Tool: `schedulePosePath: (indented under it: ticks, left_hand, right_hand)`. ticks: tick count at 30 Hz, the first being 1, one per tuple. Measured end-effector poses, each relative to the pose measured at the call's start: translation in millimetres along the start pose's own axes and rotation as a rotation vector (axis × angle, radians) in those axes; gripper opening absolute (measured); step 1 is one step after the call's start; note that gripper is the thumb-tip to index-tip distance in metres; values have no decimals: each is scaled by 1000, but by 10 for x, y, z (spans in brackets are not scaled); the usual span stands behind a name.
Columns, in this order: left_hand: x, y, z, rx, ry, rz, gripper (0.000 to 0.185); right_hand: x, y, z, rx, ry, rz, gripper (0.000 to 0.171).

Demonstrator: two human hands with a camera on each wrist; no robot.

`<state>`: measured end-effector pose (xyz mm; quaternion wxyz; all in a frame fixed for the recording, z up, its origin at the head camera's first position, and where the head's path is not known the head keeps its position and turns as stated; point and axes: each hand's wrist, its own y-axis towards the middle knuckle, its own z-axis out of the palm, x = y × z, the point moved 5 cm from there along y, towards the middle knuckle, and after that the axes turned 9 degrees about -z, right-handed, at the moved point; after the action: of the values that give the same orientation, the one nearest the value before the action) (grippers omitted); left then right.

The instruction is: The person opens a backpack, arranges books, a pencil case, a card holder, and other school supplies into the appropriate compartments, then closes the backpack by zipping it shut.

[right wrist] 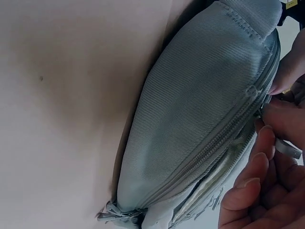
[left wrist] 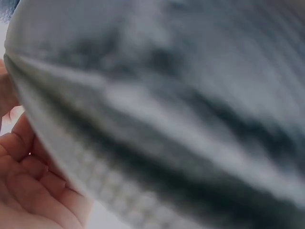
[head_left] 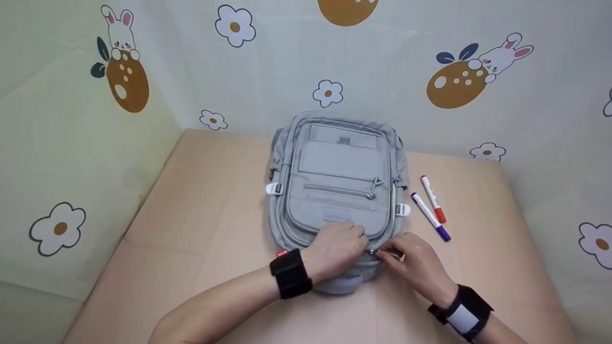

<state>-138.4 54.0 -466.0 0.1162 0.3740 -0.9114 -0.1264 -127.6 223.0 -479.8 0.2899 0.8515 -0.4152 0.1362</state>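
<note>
A grey backpack [head_left: 337,177] lies flat on the tan table [head_left: 201,229], front side up, its top end toward me. My left hand [head_left: 337,248] rests curled on the top end and grips the fabric [left wrist: 157,114] near the zipper. My right hand [head_left: 406,255] is just to the right of it, and its fingertips [right wrist: 274,112] pinch a small metal zipper pull [head_left: 374,252] at the top of the backpack [right wrist: 200,119]. The left wrist view is filled with blurred grey fabric.
Two markers lie on the table right of the backpack: a red-capped one [head_left: 433,198] and a blue-capped one [head_left: 430,216]. Patterned walls [head_left: 430,86] enclose the table at the back and on both sides. Bare tabletop extends to the left of the backpack.
</note>
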Motion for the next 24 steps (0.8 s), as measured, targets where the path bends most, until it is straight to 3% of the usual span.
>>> schedulePosePath:
  ticks: [6, 17, 24]
  left_hand:
    - [4, -12, -28, -35, -2, 4, 11]
    - [27, -20, -40, -32, -32, -2, 12]
    - [28, -9, -39, -36, -41, 4, 13]
  right_hand:
    - [-38, -9, -87, -33, -109, -90, 22]
    - [-439, 100, -277, -85, -249, -63, 21]
    - [-506, 136, -294, -120, -285, -90, 20]
